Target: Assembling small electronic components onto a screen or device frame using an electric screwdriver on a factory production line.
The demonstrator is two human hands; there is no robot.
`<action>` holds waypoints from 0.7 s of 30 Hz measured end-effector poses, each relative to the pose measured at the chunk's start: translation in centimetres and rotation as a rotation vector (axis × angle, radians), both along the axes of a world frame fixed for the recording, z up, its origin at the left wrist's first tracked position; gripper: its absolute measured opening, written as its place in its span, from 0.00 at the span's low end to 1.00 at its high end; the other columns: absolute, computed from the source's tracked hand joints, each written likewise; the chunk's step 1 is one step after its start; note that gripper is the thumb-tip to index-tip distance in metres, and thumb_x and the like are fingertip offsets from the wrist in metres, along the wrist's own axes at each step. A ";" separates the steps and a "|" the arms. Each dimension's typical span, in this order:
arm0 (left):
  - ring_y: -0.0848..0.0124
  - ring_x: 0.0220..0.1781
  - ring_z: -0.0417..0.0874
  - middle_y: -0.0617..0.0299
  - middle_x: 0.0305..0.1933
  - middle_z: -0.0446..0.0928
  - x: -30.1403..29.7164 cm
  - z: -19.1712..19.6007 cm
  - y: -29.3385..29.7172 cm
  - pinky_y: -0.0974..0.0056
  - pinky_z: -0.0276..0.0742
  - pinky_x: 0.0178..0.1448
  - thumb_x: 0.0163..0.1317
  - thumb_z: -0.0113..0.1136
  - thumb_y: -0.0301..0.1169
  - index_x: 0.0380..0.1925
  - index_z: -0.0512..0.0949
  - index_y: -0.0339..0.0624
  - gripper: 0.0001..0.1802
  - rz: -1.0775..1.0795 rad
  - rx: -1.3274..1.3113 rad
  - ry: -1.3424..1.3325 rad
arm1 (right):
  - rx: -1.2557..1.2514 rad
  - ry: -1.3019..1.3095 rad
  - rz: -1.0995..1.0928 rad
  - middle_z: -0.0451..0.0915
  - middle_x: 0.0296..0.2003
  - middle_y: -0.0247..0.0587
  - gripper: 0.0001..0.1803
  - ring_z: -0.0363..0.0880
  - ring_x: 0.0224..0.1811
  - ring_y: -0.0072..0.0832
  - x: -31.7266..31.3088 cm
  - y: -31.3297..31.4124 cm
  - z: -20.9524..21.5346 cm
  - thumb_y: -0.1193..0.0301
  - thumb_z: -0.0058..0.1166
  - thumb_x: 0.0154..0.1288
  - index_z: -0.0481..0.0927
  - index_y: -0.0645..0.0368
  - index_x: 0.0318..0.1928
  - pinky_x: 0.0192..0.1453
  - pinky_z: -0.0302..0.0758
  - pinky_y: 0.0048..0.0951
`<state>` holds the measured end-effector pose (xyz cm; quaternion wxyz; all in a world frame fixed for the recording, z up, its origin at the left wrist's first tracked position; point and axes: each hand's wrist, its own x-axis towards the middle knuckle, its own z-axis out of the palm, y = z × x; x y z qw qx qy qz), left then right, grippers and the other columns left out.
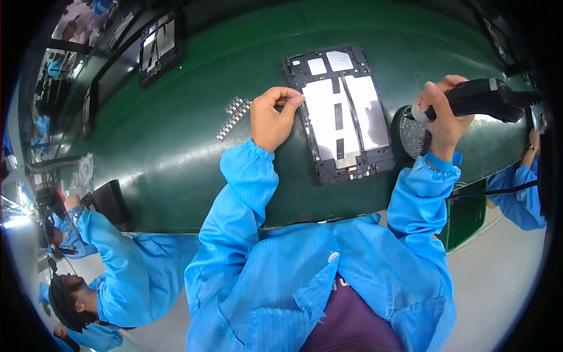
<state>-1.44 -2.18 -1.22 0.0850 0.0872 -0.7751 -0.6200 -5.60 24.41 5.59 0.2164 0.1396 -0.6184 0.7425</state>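
Note:
An opened tablet [368,108] with silvery battery panels and a black frame lies on the green table. At its upper left edge, my left hand [272,119] has thumb and forefinger pinched together; whatever is between them is too small to make out. My right hand [448,120] is wrapped round a black electric screwdriver [484,100], its body pointing right. Below that hand sits a round dish [407,138] filled with small metallic pieces, partly hidden by the hand and wrist. Left of my left hand lies a stepped cluster of small silvery pieces [233,119].
Another opened tablet [159,47] lies at the far left of the green table [170,152]. A dark box-shaped thing [109,202] stands at the left near edge. Co-workers in blue sleeves [132,258] sit at left and right. A green bin [466,217] is below the right edge.

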 end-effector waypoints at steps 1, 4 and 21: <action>0.78 0.26 0.76 0.61 0.25 0.79 -0.1 0.1 0.0 0.74 0.72 0.31 0.51 0.64 0.24 0.26 0.79 0.33 0.05 -0.009 -0.007 0.007 | -0.013 0.011 0.040 0.75 0.19 0.39 0.18 0.73 0.18 0.25 0.1 -0.5 0.1 0.84 0.61 0.49 0.70 0.64 0.41 0.25 0.71 0.26; 0.78 0.26 0.77 0.60 0.23 0.78 -0.3 -0.2 -0.5 0.74 0.73 0.32 0.48 0.66 0.25 0.25 0.79 0.32 0.07 -0.041 -0.008 0.004 | -0.013 0.019 0.113 0.75 0.19 0.39 0.18 0.73 0.18 0.24 0.4 -2.6 0.7 0.84 0.60 0.49 0.70 0.63 0.41 0.25 0.71 0.25; 0.77 0.16 0.77 0.60 0.19 0.77 -2.3 2.0 -2.6 0.75 0.68 0.15 0.47 0.69 0.28 0.23 0.75 0.34 0.11 -0.230 0.133 -0.379 | 0.084 -0.023 0.433 0.77 0.18 0.30 0.14 0.74 0.19 0.15 -2.2 -15.0 -0.4 0.78 0.66 0.46 0.75 0.66 0.33 0.25 0.70 0.17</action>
